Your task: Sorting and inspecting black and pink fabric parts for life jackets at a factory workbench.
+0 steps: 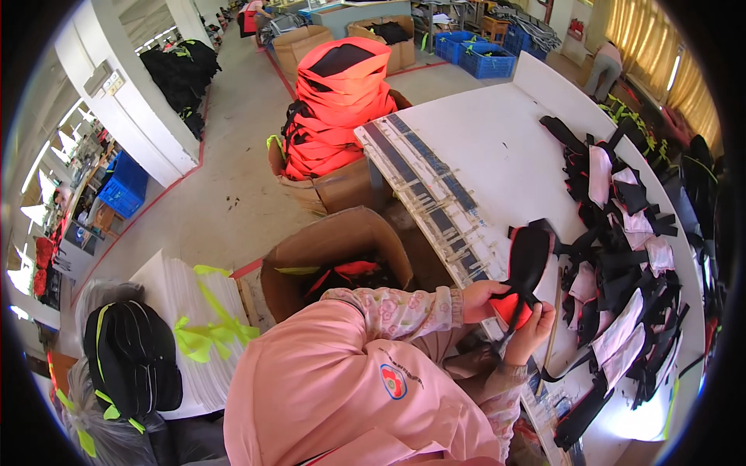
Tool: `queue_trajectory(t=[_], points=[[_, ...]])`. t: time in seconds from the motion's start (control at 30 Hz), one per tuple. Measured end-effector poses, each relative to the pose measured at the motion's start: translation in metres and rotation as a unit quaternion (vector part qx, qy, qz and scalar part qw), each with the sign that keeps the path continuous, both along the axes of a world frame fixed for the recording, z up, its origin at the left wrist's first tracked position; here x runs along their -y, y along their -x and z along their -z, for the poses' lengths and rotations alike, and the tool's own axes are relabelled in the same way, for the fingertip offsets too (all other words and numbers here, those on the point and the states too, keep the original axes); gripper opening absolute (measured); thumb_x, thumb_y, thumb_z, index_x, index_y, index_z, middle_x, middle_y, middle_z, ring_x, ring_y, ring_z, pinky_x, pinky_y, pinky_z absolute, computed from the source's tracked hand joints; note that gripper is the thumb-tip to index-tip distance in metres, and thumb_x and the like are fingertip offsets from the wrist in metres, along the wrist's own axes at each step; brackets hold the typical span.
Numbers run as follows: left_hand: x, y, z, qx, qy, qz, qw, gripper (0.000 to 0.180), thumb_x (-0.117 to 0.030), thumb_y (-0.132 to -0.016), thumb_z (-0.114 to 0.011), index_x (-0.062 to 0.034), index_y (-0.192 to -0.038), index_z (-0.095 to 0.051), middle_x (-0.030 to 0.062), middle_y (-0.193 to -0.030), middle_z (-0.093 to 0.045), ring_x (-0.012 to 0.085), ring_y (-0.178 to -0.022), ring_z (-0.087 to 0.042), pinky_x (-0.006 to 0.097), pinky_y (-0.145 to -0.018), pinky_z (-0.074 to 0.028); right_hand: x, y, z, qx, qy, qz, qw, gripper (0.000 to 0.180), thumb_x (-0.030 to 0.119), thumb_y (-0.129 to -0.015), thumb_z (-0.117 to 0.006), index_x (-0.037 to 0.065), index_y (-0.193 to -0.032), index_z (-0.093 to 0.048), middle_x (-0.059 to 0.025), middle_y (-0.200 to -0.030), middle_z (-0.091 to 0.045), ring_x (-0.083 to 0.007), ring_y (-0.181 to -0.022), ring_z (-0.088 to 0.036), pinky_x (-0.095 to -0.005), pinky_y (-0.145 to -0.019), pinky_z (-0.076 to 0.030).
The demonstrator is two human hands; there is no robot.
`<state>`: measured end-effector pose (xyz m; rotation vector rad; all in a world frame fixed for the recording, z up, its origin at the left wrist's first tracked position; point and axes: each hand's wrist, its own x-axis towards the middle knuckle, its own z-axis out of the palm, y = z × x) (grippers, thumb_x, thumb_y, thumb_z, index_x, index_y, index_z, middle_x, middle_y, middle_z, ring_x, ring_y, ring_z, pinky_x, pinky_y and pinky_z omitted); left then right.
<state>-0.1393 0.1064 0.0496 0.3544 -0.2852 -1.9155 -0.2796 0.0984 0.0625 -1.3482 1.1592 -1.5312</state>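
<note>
Over the near edge of the white table, both hands grip a black padded strap piece [530,256] with red edging and a bright orange-red patch near its lower end. My left hand [480,301] pinches it from the left, beside the orange-red patch. Closed on its lower right side is my right hand [532,332], the thumb and fingertips pressed together. The strap's wide black part points away across the tabletop. Just to the right lies a heap of similar black strap pieces [614,268], several showing pale pink-white undersides. My fingers cover part of the held piece.
The white table [482,116] has a raised rim and taped strips along its left edge. Cardboard boxes stand left of it: one with dark pieces [342,237], another stacked with orange-red and black pieces [342,101]. A black backpack [132,357] rests beside white sheets [210,334].
</note>
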Motion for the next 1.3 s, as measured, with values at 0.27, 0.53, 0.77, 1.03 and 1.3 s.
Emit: queue_trajectory(t=[0.27,0.53,0.77,1.03,1.3], points=[[0.012,-0.003,-0.018,0.08,0.05,0.088,0.992,0.038,-0.026,-0.091,-0.047,0.0039,-0.114,-0.056,0.0126,-0.107,-0.063,0.0231,-0.099,-0.061,0.036,-0.094,-0.043,0.036,0.009,0.036,0.267,-0.126,-0.033,0.955,0.014,0.019,-0.092,-0.055,0.005,-0.091,-0.057,-0.004,-0.081,-0.059,-0.015,-0.072,-0.058,-0.0278,-0.065,-0.049],[0.025,-0.022,-0.035,0.178,0.119,0.067,0.975,0.029,-0.02,-0.091,-0.05,0.0036,-0.106,-0.058,0.0107,-0.103,-0.063,0.0155,-0.093,-0.062,0.029,-0.082,-0.049,0.007,-0.014,-0.019,0.471,-0.239,-0.206,0.824,0.027,0.023,-0.098,-0.039,0.003,-0.111,-0.051,-0.01,-0.104,-0.06,-0.0209,-0.094,-0.061,-0.0362,-0.085,-0.05],[0.01,-0.01,-0.043,0.236,0.087,0.091,0.963,0.04,-0.031,-0.091,-0.052,0.0001,-0.117,-0.055,0.0069,-0.109,-0.062,0.016,-0.096,-0.061,0.031,-0.085,-0.047,0.006,0.003,-0.039,0.496,-0.189,-0.201,0.823,0.026,0.023,-0.098,-0.039,0.002,-0.107,-0.05,-0.0125,-0.106,-0.059,-0.0243,-0.095,-0.061,-0.039,-0.086,-0.05],[-0.011,-0.006,-0.017,0.097,0.016,0.087,0.991,0.041,-0.039,-0.092,-0.05,-0.0077,-0.118,-0.052,0.0046,-0.112,-0.06,0.0173,-0.101,-0.057,0.036,-0.087,-0.045,0.009,0.005,-0.022,0.515,-0.171,-0.171,0.822,0.023,0.023,-0.097,-0.041,0.003,-0.099,-0.052,-0.0101,-0.097,-0.062,-0.0214,-0.087,-0.062,-0.0357,-0.081,-0.051],[-0.014,-0.006,0.011,0.123,-0.018,0.036,0.992,0.031,-0.032,-0.096,-0.046,-0.0081,-0.114,-0.054,0.0031,-0.107,-0.062,0.0148,-0.097,-0.059,0.034,-0.082,-0.049,0.007,0.004,-0.006,0.509,-0.177,-0.144,0.83,0.022,0.023,-0.097,-0.043,0.004,-0.1,-0.054,-0.0068,-0.093,-0.063,-0.0179,-0.084,-0.062,-0.0324,-0.078,-0.05]])
